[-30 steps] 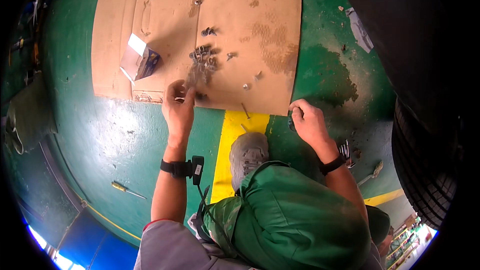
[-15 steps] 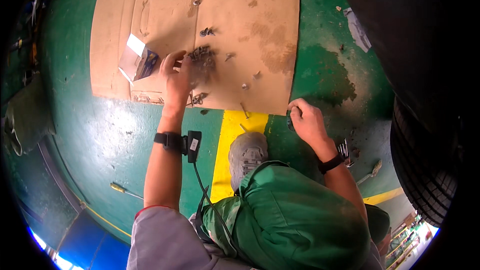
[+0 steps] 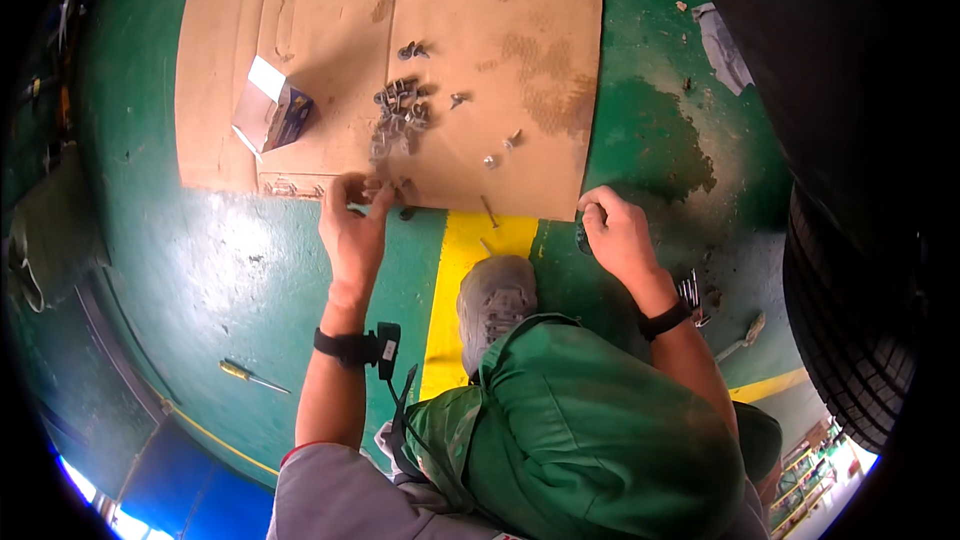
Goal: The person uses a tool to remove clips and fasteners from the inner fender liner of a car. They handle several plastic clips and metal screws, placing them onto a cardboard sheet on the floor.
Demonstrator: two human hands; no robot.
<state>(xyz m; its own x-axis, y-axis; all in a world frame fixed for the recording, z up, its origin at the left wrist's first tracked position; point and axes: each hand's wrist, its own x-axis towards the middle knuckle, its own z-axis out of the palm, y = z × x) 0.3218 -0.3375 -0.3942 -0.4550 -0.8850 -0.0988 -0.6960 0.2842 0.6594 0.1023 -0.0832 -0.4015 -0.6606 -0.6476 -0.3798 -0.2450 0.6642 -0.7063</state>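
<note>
My left hand (image 3: 352,235) is at the near edge of the cardboard sheet (image 3: 490,160), fingers curled and thumb apart. Its fingertips are beside a few small metal fasteners (image 3: 403,186) that look like screws or bolts; blur hides whether they touch. Just beyond lies a loose pile of similar fasteners (image 3: 402,105), its near part smeared by motion. My right hand (image 3: 618,237) is closed by the sheet's near right corner. A dark thing (image 3: 583,237) shows under its curled fingers, too hidden to name.
An opened small box (image 3: 272,112) stands on the cardboard's left. Single fasteners (image 3: 491,161) lie scattered. My shoe (image 3: 496,300) is on a yellow floor stripe (image 3: 447,310). A screwdriver (image 3: 250,375) lies at left. Right are bolts (image 3: 690,290), a brush-like tool (image 3: 745,335) and a tyre (image 3: 835,330).
My left hand has drawn back from the fastener pile toward me, to the cardboard's near edge. Some fasteners by the pile have shifted nearer. My right hand has barely moved.
</note>
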